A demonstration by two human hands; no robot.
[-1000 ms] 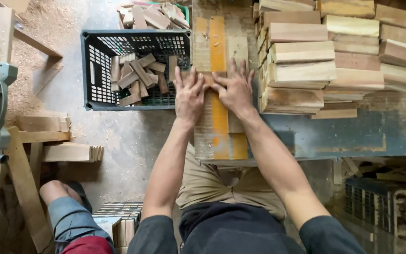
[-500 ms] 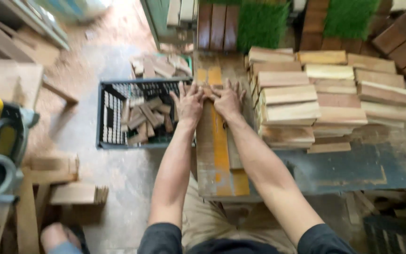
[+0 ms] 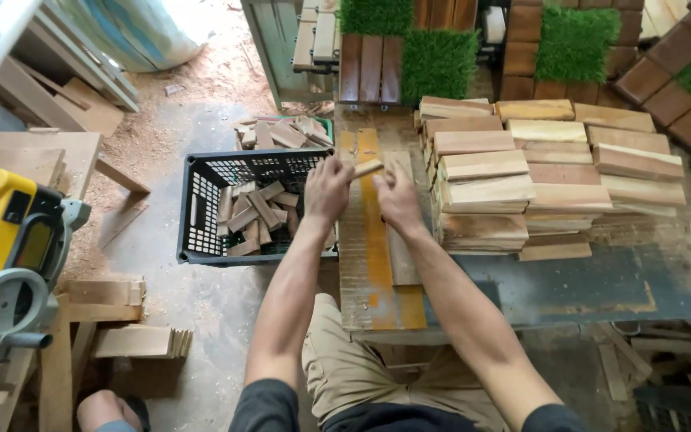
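Note:
A short pale wooden piece (image 3: 368, 168) is pinched between my two hands above the worn work table (image 3: 521, 288). My left hand (image 3: 327, 190) grips its left end, right beside the rim of a black plastic crate (image 3: 193, 216) that holds several small wood offcuts (image 3: 253, 212). My right hand (image 3: 397, 198) has its fingertips on the other end, over a plank with a yellow stripe (image 3: 374, 256). Stacks of cut wooden slats (image 3: 481, 180) stand just right of my right hand.
A yellow power saw (image 3: 9, 232) sits at the left edge, with timber scraps (image 3: 133, 340) and sawdust on the floor around it. More offcuts (image 3: 281, 132) lie heaped behind the crate. Wooden deck tiles and green turf squares (image 3: 437, 56) are at the back.
Both hands lay flat on the striped plank before; now they are lifted and hold a small wooden piece between them. My head has tilted up, showing more of the back.

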